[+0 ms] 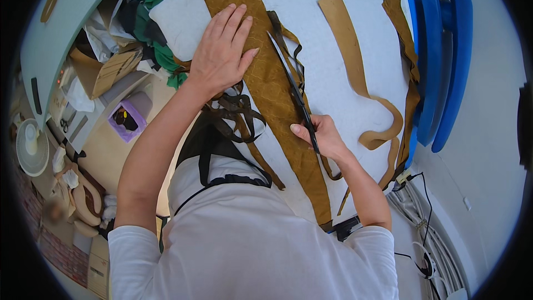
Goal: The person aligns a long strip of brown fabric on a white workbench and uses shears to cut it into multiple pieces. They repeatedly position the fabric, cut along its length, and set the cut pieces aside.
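Observation:
A long mustard-brown strip of fabric (272,78) lies slantwise across the white tabletop, its far end frayed. My left hand (225,50) rests flat on its far part, fingers stretched out. In my right hand (325,136) is a long pair of scissors (294,86) with black handles, closed around by the fingers. Their pale blades point away from me along the fabric's right edge; whether they are parted cannot be made out. Thin dark strips (291,44) lie beside the blades. A tangle of dark brown straps (239,108) hangs near my left wrist.
A tan strip (350,50) curls on the white table (311,11), with a crumpled brown strip (408,50) along its right side. A blue chair (444,66) stands against that side. On the left are a purple-lined bin (145,112), cardboard (114,72), heaped cloth and a fan (32,147).

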The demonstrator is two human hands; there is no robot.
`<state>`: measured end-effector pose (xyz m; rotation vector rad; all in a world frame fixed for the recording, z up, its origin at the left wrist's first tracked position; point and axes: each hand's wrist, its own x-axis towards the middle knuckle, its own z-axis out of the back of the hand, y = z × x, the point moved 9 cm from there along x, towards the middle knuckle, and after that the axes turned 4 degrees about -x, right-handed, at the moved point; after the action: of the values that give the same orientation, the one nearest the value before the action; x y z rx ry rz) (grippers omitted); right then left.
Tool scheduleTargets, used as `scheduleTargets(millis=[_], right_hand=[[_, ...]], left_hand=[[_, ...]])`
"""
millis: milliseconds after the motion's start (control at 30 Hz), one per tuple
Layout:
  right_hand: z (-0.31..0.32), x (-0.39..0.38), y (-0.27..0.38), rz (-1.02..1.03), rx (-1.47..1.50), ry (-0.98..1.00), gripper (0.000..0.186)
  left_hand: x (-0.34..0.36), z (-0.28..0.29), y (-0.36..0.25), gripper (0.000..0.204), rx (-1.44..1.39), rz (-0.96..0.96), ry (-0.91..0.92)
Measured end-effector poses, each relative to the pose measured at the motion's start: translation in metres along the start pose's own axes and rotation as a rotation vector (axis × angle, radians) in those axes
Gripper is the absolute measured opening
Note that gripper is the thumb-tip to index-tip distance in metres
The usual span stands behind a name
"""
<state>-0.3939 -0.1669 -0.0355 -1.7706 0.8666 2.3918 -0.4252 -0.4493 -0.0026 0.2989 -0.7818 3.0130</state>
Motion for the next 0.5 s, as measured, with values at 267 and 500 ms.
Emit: scheduleTargets(millis=[267,500], right_hand=[[-0.002,0.003,0.015,-0.008,0.129,0.045,0.05],[-0.001,0.018,0.025,0.031,0.022,0.004,0.052]], left_hand=[[0.0,0.0,0.0,0.058,-0.022,0.021,0.031],[0.001,0.002,0.001,0.058,-0.041,0.025,0.028]])
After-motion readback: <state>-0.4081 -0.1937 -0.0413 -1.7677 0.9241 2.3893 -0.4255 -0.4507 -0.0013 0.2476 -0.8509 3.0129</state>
